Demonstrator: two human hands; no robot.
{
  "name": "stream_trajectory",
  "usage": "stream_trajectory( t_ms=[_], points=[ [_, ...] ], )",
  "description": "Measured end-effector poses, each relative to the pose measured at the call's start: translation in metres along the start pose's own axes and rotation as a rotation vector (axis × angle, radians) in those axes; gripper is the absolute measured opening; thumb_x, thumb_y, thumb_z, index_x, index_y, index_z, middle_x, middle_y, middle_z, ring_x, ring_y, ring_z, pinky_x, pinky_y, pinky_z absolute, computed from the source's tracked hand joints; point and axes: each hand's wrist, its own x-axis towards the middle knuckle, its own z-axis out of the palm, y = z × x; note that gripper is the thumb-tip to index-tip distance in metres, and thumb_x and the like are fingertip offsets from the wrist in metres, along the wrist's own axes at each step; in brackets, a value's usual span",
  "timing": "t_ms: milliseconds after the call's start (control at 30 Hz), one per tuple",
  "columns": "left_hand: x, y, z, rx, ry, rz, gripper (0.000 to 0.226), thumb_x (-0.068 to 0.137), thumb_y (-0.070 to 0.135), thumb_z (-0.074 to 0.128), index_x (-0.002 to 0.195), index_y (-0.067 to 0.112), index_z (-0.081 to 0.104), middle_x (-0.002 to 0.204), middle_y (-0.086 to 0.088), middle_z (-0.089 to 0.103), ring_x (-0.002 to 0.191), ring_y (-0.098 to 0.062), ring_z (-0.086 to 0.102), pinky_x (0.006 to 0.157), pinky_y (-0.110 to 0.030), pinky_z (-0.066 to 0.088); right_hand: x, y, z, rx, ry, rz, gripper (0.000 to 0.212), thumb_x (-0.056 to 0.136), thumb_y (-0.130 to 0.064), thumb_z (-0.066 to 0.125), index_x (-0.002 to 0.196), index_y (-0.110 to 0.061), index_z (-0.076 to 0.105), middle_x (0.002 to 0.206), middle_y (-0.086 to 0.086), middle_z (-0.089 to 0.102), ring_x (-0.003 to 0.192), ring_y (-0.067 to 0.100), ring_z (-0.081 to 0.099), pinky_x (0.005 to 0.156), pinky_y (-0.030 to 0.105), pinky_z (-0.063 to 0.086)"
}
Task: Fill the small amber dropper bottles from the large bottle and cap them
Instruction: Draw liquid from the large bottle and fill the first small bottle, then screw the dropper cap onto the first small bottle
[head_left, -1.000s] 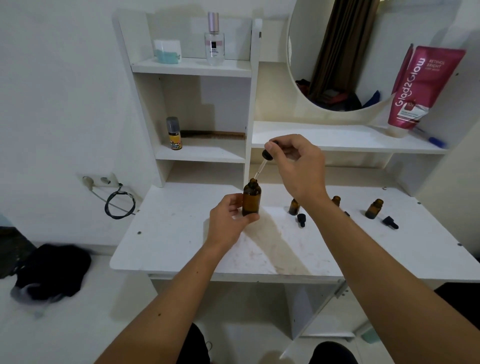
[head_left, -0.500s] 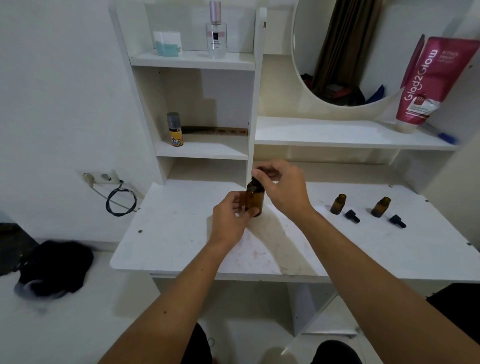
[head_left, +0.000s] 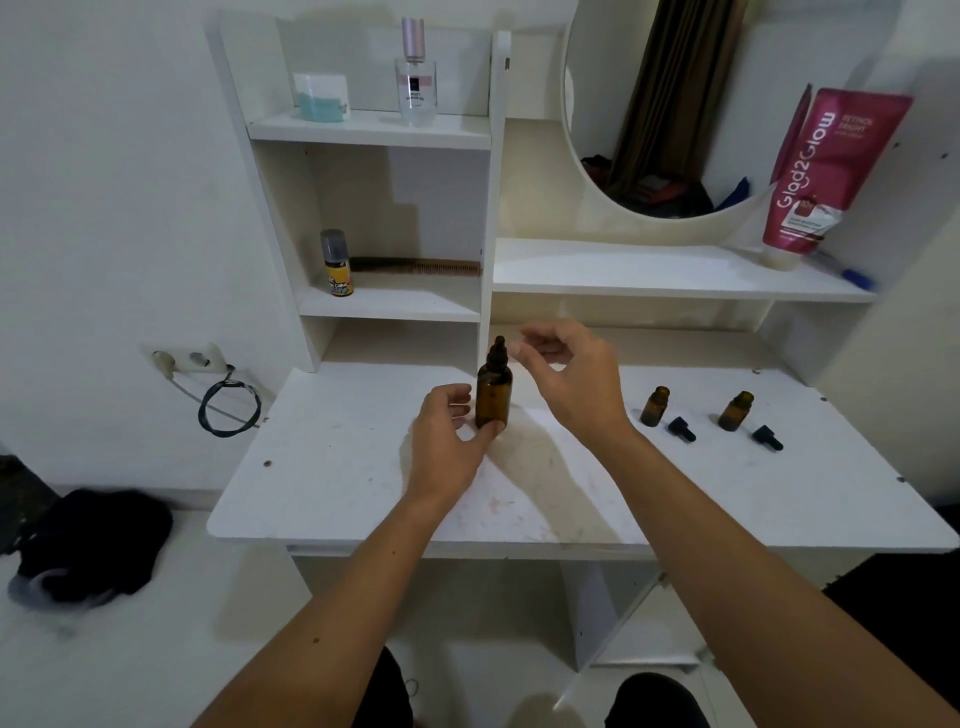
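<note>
Since the earlier frames, my right hand (head_left: 574, 382) has put the dropper back into the large bottle (head_left: 494, 397) and come off it; it now hangs just right of the black dropper top, fingers loosely curled and spread, gripping nothing. My left hand (head_left: 451, 441) has eased its clasp: the thumb tip touches the base of the bottle, the other fingers sit curled just beside its left wall, a narrow and loose hold at most. The large bottle is amber glass, round-shouldered, upright on the white desk (head_left: 337, 467) near the foot of the shelf divider, capped with a tapered black bulb. To the right, well apart from it, stand 2 small amber bottles, the nearer one (head_left: 654, 406) and the farther one (head_left: 735, 411), both uncapped, each with a black dropper cap lying on its side just beside it, 1st cap (head_left: 681, 429) and 2nd cap (head_left: 767, 437). The desk surface is matte white laminate, scuffed and faintly stained in front of the bottle. Open room lies left of the large bottle to the desk's left edge, and along the front edge beneath both forearms.
</note>
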Motion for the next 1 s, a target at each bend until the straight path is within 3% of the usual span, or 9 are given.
stream_trajectory(
  t_ms=[133, 267, 400, 600, 700, 800, 933, 1000],
  points=[
    [-0.015, 0.005, 0.000, -0.004, 0.067, 0.012, 0.041, 0.083, 0.029, 0.086, 0.110, 0.022, 0.056, 0.107, 0.003, 0.064, 0.089, -0.015, 0.062, 0.077, -0.018, 0.054, -0.018, 0.011, -0.026, -0.013, 0.036, 0.014, 0.026, 0.092, -0.027, 0.080, 0.114, -0.014, 0.076, 0.099, -0.005, 0.076, 0.089, 0.003, 0.070, 0.080, 0.005, 0.052],
    [-0.028, 0.012, 0.012, -0.065, -0.010, 0.050, 0.031, 0.088, 0.026, 0.082, 0.109, 0.018, 0.062, 0.100, 0.003, 0.067, 0.089, -0.014, 0.065, 0.077, -0.017, 0.055, -0.040, 0.035, -0.050, 0.009, 0.062, 0.146, 0.023, 0.091, -0.026, 0.080, 0.111, -0.014, 0.078, 0.096, -0.008, 0.077, 0.087, -0.002, 0.071, 0.079, 0.005, 0.050],
    [-0.030, 0.018, 0.029, -0.083, -0.114, 0.095, 0.030, 0.093, 0.024, 0.077, 0.120, 0.017, 0.066, 0.108, 0.005, 0.070, 0.096, -0.010, 0.068, 0.086, -0.020, 0.059, -0.058, 0.061, -0.060, -0.078, 0.050, 0.246, 0.026, 0.089, -0.028, 0.082, 0.111, -0.014, 0.078, 0.092, -0.009, 0.074, 0.084, -0.006, 0.068, 0.076, 0.003, 0.049],
    [-0.021, 0.026, 0.051, -0.098, -0.196, 0.092, 0.041, 0.096, 0.023, 0.073, 0.135, 0.017, 0.062, 0.127, 0.005, 0.069, 0.113, -0.007, 0.066, 0.101, -0.026, 0.056, -0.074, 0.080, -0.050, -0.176, -0.027, 0.404, 0.050, 0.078, -0.046, 0.088, 0.116, -0.018, 0.074, 0.097, -0.007, 0.072, 0.088, 0.004, 0.066, 0.086, 0.026, 0.058],
    [-0.016, 0.029, 0.061, -0.099, -0.200, 0.092, 0.042, 0.097, 0.022, 0.072, 0.136, 0.016, 0.061, 0.130, 0.004, 0.068, 0.117, -0.009, 0.065, 0.103, -0.029, 0.055, -0.073, 0.081, -0.043, -0.229, -0.046, 0.436, 0.055, 0.074, -0.051, 0.089, 0.115, -0.019, 0.074, 0.099, -0.005, 0.072, 0.088, 0.008, 0.066, 0.086, 0.028, 0.057],
    [-0.011, 0.030, 0.071, -0.070, -0.215, 0.112, 0.042, 0.097, 0.023, 0.071, 0.137, 0.017, 0.061, 0.132, 0.005, 0.068, 0.118, -0.009, 0.064, 0.102, -0.025, 0.054, -0.068, 0.083, -0.040, -0.266, -0.041, 0.439, 0.046, 0.080, -0.044, 0.087, 0.114, -0.015, 0.075, 0.100, -0.001, 0.071, 0.087, 0.011, 0.066, 0.082, 0.024, 0.053],
    [-0.003, 0.029, 0.080, -0.087, -0.209, 0.114, 0.041, 0.096, 0.019, 0.073, 0.136, 0.014, 0.062, 0.127, 0.003, 0.070, 0.114, -0.008, 0.066, 0.102, -0.024, 0.054, -0.071, 0.088, -0.042, -0.284, 0.011, 0.400, 0.019, 0.091, -0.031, 0.077, 0.102, -0.015, 0.080, 0.090, -0.004, 0.074, 0.080, 0.008, 0.068, 0.083, 0.034, 0.060],
    [0.001, 0.029, 0.084, -0.105, -0.200, 0.102, 0.041, 0.095, 0.017, 0.074, 0.134, 0.013, 0.063, 0.122, 0.003, 0.072, 0.110, -0.006, 0.067, 0.100, -0.023, 0.055, -0.071, 0.088, -0.047, -0.288, 0.013, 0.391, 0.014, 0.094, -0.025, 0.073, 0.100, -0.015, 0.081, 0.089, -0.006, 0.075, 0.079, 0.007, 0.068, 0.084, 0.032, 0.060]
  ],
)
